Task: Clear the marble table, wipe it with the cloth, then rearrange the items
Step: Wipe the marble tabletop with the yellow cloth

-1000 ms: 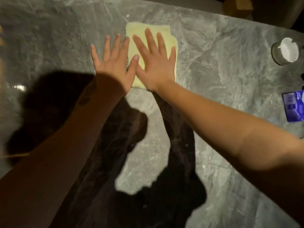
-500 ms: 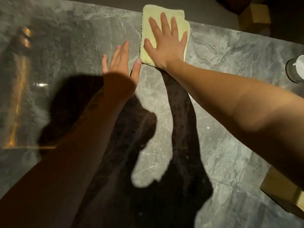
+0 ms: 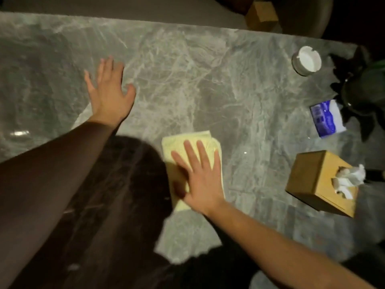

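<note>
Head view: the right hand (image 3: 201, 180), fingers spread flat, presses the yellow cloth (image 3: 188, 142) onto the marble table (image 3: 187, 80) at lower centre. The left hand (image 3: 109, 91), open and holding nothing, rests palm-down at upper left. A wooden tissue box (image 3: 312, 180) stands at right.

1. Your surface is a grey marble table (image 3: 187, 76) with pale veining; your shadow darkens its near side.
2. A folded yellow cloth (image 3: 183, 144) lies flat near the middle.
3. Along the right side stand a white ashtray (image 3: 308, 60), a blue packet (image 3: 327, 118), a dark plant pot (image 3: 362, 97) and a wooden tissue box (image 3: 312, 180).
</note>
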A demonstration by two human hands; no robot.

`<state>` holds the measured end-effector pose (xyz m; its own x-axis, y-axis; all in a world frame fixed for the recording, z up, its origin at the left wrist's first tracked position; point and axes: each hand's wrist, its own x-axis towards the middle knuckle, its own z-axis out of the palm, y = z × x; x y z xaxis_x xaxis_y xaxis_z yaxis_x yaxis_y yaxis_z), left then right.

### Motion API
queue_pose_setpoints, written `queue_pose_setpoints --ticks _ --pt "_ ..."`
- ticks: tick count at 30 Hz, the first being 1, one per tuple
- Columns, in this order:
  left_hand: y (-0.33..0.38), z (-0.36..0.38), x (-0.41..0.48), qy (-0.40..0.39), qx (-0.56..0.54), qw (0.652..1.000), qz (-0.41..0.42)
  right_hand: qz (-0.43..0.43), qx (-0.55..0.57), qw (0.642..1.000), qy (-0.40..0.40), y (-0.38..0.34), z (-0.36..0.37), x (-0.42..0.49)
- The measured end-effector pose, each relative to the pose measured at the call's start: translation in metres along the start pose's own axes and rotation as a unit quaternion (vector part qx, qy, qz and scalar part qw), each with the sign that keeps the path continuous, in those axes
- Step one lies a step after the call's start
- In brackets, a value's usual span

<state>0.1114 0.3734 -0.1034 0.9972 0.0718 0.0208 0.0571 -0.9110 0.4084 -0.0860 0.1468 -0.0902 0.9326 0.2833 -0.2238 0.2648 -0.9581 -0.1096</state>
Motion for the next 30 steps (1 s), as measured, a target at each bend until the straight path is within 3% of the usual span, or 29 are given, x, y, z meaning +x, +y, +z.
queue_pose_setpoints --ticks 4,9,17,24,30 --pt "0.020 0.006 -0.014 -0.028 0.032 0.999 -0.009 0.027 0.040 0.999 -0.016 -0.010 0.008 -0.037" --pt "0.053 0.028 -0.056 -0.079 0.068 0.991 0.085 0.038 0.083 0.996 0.010 -0.009 0.006 -0.034" --pt "0.059 0.037 -0.067 -0.041 0.049 0.994 0.083 0.058 0.108 0.992 0.037 -0.004 0.002 -0.018" --pt "0.063 0.034 -0.066 -0.049 0.074 0.992 0.090 0.053 0.024 0.997 0.053 0.029 -0.011 0.078" --pt "0.063 0.032 -0.067 -0.045 0.082 0.991 0.093 0.052 0.054 0.993 0.089 0.066 -0.033 0.175"
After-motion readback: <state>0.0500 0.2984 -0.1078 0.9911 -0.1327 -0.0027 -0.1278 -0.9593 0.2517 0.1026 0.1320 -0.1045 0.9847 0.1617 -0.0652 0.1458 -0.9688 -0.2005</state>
